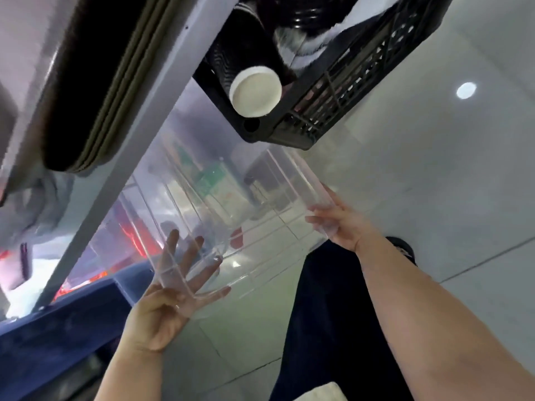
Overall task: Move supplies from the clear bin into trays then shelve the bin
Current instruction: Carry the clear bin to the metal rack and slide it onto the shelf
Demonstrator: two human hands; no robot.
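Observation:
The clear bin (231, 198) is tilted and looks empty; through its walls I see blurred colours. It sits partly under the grey shelf frame (136, 140), below a black crate. My left hand (168, 299) presses its near left corner with straight, spread fingers. On the near right corner lies my right hand (344, 224), its straight fingers showing through the clear wall. Dark stacked trays (95, 96) lie on the shelf at upper left.
A black lattice crate (333, 111) holds a sleeve of black cups with a white end (254, 91). A dark blue surface (58, 328) lies at lower left. Grey floor tiles (434, 183) spread to the right, and my dark trouser leg (333, 314) is below.

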